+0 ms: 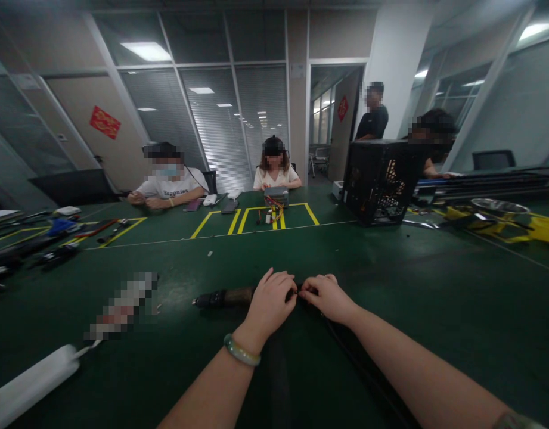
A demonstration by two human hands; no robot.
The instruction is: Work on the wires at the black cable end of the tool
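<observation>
Apparently, the left grip and right grip close fingertip to fingertip at lower centre, pinching what seems the end of a black cable trailing across the bench, keeping it steady.

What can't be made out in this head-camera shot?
Head view:
- What the left hand and right hand pinch: hidden by their fingers.
- Right end of the dark cylindrical object: hidden behind the left hand.
- Pixelated object: blurred beyond recognition.
- White oblong block: cut off by the left edge.
- Small parts in the far yellow-taped area: too small to identify.
</observation>
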